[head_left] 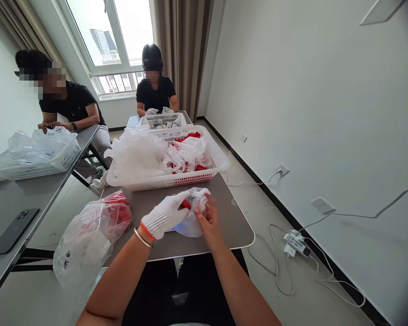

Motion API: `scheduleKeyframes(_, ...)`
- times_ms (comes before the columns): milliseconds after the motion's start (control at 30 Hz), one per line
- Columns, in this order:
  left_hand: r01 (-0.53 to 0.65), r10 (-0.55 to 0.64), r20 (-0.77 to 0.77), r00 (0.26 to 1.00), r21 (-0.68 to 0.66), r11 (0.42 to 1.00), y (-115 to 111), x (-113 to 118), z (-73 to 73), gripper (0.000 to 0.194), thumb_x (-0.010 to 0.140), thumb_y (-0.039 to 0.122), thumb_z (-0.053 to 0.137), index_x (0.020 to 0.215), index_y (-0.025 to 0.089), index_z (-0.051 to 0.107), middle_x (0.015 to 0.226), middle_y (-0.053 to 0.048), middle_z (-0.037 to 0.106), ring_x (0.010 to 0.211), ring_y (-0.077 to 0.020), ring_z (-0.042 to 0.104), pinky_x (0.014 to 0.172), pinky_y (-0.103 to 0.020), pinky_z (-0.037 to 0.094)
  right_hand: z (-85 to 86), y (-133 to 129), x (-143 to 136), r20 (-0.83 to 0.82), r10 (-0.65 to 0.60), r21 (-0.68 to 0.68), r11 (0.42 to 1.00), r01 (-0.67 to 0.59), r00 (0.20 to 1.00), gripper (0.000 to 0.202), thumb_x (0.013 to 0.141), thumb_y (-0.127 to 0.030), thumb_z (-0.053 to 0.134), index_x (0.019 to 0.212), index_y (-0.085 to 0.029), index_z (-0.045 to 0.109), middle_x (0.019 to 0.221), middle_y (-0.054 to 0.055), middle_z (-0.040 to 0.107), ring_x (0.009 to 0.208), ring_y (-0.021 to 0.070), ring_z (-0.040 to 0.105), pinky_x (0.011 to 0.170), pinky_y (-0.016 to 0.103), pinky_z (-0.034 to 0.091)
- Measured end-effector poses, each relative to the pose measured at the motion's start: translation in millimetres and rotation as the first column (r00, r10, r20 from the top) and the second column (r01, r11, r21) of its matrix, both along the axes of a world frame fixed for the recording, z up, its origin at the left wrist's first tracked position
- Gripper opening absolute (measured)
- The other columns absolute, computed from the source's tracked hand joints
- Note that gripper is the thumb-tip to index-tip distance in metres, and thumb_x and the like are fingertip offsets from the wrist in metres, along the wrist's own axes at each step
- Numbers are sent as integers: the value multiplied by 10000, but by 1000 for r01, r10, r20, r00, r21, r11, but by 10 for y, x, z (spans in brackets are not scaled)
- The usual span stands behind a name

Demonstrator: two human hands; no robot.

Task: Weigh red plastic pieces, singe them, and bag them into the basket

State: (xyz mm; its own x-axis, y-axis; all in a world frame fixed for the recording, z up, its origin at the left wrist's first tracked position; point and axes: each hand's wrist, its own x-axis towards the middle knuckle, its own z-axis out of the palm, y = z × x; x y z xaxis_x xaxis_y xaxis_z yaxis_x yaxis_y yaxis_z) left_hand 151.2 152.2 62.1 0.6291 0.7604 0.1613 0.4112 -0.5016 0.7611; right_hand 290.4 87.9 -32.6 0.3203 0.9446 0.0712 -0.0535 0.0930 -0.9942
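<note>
My left hand (170, 209) wears a white knitted glove with an orange cuff, and its fingers are closed on a thin translucent plastic bag (190, 228). Something red (185, 204) shows at the gloved fingertips; its kind is hard to make out. Bare, my right hand (209, 219) pinches the bag's bunched top from the other side. Both hands are just above the near part of the grey table (231, 226). Left of them, a large plastic bag (88, 231) with red contents and black handwriting hangs over the table's edge.
Ahead stands a white basket (221, 158) with plastic bags and red pieces. A smaller basket (180, 120) is behind it, near a gloved person (156, 90). Another person (71, 104) leans on the left table, which bears a phone (15, 230). Cables and a power strip (297, 243) lie at right.
</note>
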Motion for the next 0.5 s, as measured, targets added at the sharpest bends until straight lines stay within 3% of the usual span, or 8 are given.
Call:
scheduleKeyframes(167,-32,41,-83,996,105,994,-90,-80,47,580,781,280,663,1353,248,567,954,-53,734,804,-215,685,698,-296,541,-5,-39,47,41,-29,15,999,29,999,739,903,-425,477,1543,-306,126,1307,114,562,1068,233,637,861,400,570)
scheduleKeyframes(333,100,-31,-249,968,268,958,-158,-221,51,910,699,322,757,1508,265,344,1134,-88,690,967,-260,662,797,-363,541,70,-49,123,-10,-88,56,995,88,996,765,888,-349,458,1552,-313,80,1129,82,631,892,215,654,764,374,568)
scheduleKeyframes(400,148,-54,-280,958,327,934,-175,-238,20,844,756,235,691,1515,268,324,1103,-74,693,984,-246,647,842,-375,529,69,-52,139,-69,-79,67,994,83,994,766,868,-346,475,1543,-321,114,1116,73,633,852,210,650,731,362,563)
scheduleKeyframes(500,111,-12,-245,969,394,912,-200,-237,-2,620,818,127,586,1415,257,478,988,-47,702,905,-207,637,840,-355,519,26,-61,147,-141,-73,67,994,83,987,729,846,-365,517,1507,-313,213,1052,64,641,835,218,647,729,361,554)
